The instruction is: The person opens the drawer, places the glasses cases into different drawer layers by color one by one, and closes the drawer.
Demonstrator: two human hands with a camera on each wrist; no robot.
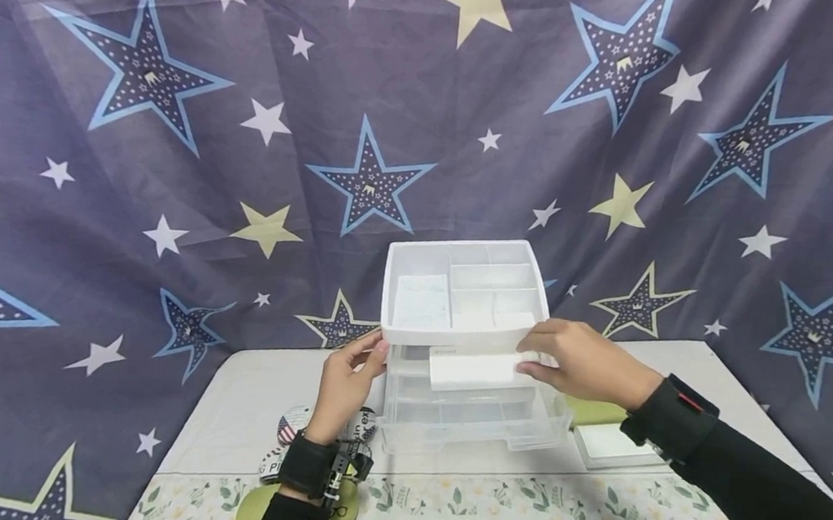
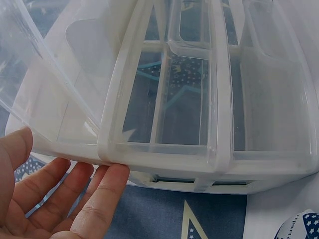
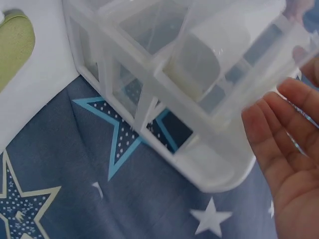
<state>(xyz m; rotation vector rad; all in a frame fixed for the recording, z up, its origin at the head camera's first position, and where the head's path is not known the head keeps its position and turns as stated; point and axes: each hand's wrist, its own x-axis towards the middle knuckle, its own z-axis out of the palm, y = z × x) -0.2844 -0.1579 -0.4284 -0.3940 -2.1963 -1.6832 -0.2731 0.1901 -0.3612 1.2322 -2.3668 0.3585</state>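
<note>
A white tabletop drawer organizer (image 1: 392,291) with a divided top tray stands tipped back towards the curtain. My left hand (image 1: 346,387) grips its upper left side, thumb and fingertips at the rim in the left wrist view. My right hand (image 1: 580,361) is at the upper right, thumb and fingers pinching the end of the upper drawer (image 1: 477,372). That drawer looks white in the head view; a clear panel (image 2: 30,55) sits at a slant in the left wrist view. A clear lower drawer (image 1: 476,421) sticks out in front. The far ends of the right fingers are partly hidden.
Right of the organizer lie a green case (image 1: 593,413) and a white box (image 1: 613,446). Several round printed badges (image 1: 291,425) and another green case (image 1: 257,512) lie by the left wrist. A star-patterned curtain (image 1: 376,55) hangs close behind the table (image 1: 260,396).
</note>
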